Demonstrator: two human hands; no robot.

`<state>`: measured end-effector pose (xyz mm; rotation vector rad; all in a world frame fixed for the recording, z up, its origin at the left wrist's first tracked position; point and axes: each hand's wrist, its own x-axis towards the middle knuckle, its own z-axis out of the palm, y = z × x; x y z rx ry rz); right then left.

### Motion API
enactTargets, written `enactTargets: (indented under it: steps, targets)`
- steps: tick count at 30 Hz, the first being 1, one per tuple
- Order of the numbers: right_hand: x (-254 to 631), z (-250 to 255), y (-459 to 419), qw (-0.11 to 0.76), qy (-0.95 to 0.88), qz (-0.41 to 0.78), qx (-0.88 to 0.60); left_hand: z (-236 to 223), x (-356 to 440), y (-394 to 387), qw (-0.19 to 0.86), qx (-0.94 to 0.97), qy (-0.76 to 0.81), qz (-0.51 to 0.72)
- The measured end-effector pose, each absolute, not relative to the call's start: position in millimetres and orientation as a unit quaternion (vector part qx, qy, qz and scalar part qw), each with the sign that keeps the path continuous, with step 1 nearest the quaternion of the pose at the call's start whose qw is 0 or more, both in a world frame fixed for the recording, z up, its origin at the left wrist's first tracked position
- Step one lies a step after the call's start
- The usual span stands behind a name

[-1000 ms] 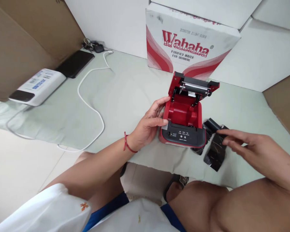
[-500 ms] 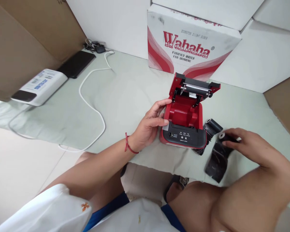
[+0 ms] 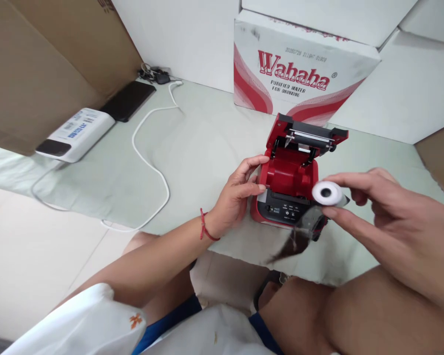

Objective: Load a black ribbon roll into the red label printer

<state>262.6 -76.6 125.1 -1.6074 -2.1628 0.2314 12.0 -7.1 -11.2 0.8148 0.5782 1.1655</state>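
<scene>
A small red and black label printer sits on the cloth with its lid raised and its red bay exposed. My left hand grips its left side, thumb on the front rim and fingers along the wall. In my right hand, between thumb and fingers, is a white-ended paper roll with a dark hollow core. It is held up by the printer's front right corner. A dark, blurred strip hangs from the roll in front of the printer.
Behind the printer stands a white and red Wahaha carton. To the left lie a white device, a black flat object, keys and a white cable. A brown cardboard box borders the far left.
My right hand has lifted the roll off the cloth and moved it left and up to the printer, turning its white end toward me. My left hand keeps its hold on the printer.
</scene>
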Motion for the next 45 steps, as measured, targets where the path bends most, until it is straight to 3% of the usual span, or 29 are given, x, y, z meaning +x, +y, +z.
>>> enactTargets:
  steps: [4, 9, 16, 19, 23, 25, 27, 30, 33, 38, 45]
  targets:
    - [232, 112, -46, 0.235, -0.785, 0.111, -0.563, -13, 5, -16, 0.622, 0.484, 0.260, 0.558]
    - [226, 88, -24, 0.198, -0.782, 0.113, -0.580, -13, -8, -23, 0.407, 0.738, 0.184, 0.506]
    - [220, 66, -18, 0.187, -0.780, 0.076, -0.592, -20, -5, -45, 0.196, 0.824, 0.151, 0.510]
    - [219, 62, -16, 0.166, -0.785, 0.069, -0.593, -18, -5, -52, 0.190, 0.838, 0.146, 0.491]
    - [222, 71, -16, 0.157, -0.788, 0.096, -0.587, -14, -4, -52, 0.325, 0.809, 0.173, 0.458]
    - [226, 81, -20, 0.188, -0.775, 0.118, -0.592, -12, -3, -51, 0.326, 0.802, 0.176, 0.469]
    - [232, 91, -26, 0.245, -0.727, 0.120, -0.630, -11, -1, -52, 0.229, 0.817, 0.176, 0.499]
    - [244, 96, -32, 0.403, -0.608, 0.060, -0.681, -7, 4, -54, 0.033, 0.818, 0.194, 0.541]
    - [254, 88, -30, 0.500, -0.566, -0.019, -0.655, -1, 7, -56, -0.021, 0.801, 0.214, 0.558]
    - [249, 78, -26, 0.390, -0.673, 0.052, -0.626, 7, 6, -54, -0.010, 0.798, 0.215, 0.562]
    - [243, 103, -48, 0.311, -0.710, -0.029, -0.631, 8, 0, -54, -0.012, 0.799, 0.202, 0.566]
